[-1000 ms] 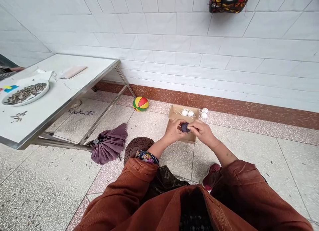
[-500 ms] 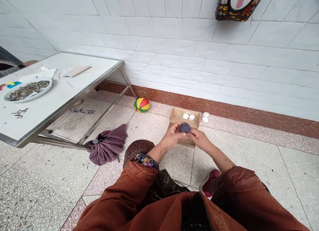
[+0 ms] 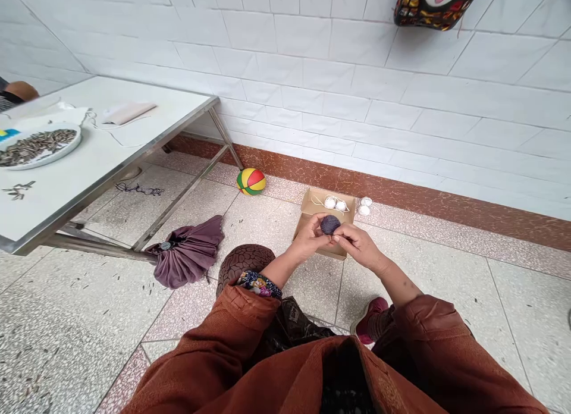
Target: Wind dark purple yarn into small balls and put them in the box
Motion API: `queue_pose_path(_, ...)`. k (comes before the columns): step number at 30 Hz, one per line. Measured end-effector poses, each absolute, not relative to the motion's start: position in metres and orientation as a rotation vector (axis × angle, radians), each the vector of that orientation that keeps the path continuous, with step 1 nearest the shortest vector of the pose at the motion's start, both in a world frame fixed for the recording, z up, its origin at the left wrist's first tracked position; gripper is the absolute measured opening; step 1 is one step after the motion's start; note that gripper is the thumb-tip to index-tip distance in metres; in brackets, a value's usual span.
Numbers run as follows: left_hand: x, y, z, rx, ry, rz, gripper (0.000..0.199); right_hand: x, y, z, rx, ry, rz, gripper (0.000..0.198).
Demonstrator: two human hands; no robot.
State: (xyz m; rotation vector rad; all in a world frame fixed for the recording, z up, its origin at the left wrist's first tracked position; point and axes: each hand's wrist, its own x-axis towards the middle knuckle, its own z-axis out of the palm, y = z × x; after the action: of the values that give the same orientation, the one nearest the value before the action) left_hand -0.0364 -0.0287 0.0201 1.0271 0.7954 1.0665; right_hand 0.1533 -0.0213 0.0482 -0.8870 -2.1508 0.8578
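A small dark purple-grey yarn ball (image 3: 330,225) is gripped in my left hand (image 3: 308,238), thumb below and fingers around its left side. My right hand (image 3: 358,245) is closed in a pinch at the ball's lower right edge; any strand between its fingertips is too small to make out. Both hands hover over an open cardboard box (image 3: 307,207). Inside the box, toward the wall, lie two white yarn balls (image 3: 335,204) with loose strands. Two more white balls (image 3: 364,206) sit on the floor just right of the box.
A white metal-framed table (image 3: 147,125) at left bears a plate of seeds (image 3: 40,146). Beneath it is tangled dark yarn (image 3: 139,190). A colourful ball (image 3: 251,181), purple cloth (image 3: 191,253) and brown patterned seat (image 3: 245,262) stand nearby. A basket (image 3: 435,9) hangs on the wall.
My right hand has come round slightly, with its fingers now pinched closer below the dark yarn ball. The left hand keeps its hold. The view has shifted a little.
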Motion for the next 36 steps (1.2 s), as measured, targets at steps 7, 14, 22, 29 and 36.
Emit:
queue_pose_path(7,-0.039,-0.028,0.022,1.017,0.744,1.052,0.046,0.162,-0.022,0.05,-0.928,-2.161,0.825,0.027)
queue_pose_path(14,-0.039,-0.03,0.023,1.112,0.788,0.971,0.041,0.168,-0.02,0.048,-0.961,-2.227,0.607,0.029)
queue_pose_path(22,-0.038,-0.032,0.021,1.133,0.657,0.751,0.046,0.167,-0.007,0.038,-1.062,-2.047,0.652,0.032)
queue_pose_path(29,-0.036,-0.036,0.021,0.974,0.486,0.699,0.056,0.157,-0.008,0.037,-1.144,-1.764,0.887,0.027)
queue_pose_path(36,-0.031,-0.04,0.018,1.032,0.573,0.659,0.041,0.16,-0.008,0.045,-1.193,-1.663,0.852,0.024)
